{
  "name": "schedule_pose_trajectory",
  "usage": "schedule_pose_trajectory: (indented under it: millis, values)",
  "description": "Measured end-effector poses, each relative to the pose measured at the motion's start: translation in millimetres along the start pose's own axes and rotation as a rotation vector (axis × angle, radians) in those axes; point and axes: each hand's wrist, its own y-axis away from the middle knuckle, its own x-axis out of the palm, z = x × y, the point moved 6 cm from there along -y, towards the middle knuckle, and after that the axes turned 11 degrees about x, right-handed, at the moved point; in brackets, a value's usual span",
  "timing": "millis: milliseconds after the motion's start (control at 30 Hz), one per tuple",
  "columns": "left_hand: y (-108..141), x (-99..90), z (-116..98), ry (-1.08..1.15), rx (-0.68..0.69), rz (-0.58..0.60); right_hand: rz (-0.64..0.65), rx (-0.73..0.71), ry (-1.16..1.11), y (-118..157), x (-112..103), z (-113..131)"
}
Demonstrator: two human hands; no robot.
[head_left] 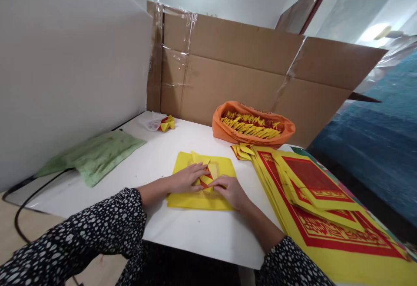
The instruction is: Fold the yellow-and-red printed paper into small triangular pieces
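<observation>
A small sheet of yellow paper printed in red, partly folded (pixel 207 172), lies on a flat stack of yellow paper (pixel 202 202) at the middle of the table. My left hand (pixel 185 179) rests on this folded paper from the left, fingers stretched out and pressing it down. From the other side my right hand (pixel 230 190) pinches the paper's lower right edge between thumb and fingers. Parts of the folds are hidden under the fingers of both hands.
An orange bag (pixel 221 129) full of folded yellow-and-red pieces stands at the back. Large printed sheets (pixel 321 179) lie in piles at the right. A green cloth (pixel 97 158) and a clear plastic bag (pixel 153 122) are on the left. Cardboard (pixel 228 60) walls the table's back.
</observation>
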Motion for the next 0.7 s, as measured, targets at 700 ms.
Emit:
schedule_pose_trajectory:
  millis: [700]
  values:
    - [-11.3,-19.4,22.2,0.251,-0.287,-0.328,-0.053,0.020,0.609,29.7,46.5,20.1]
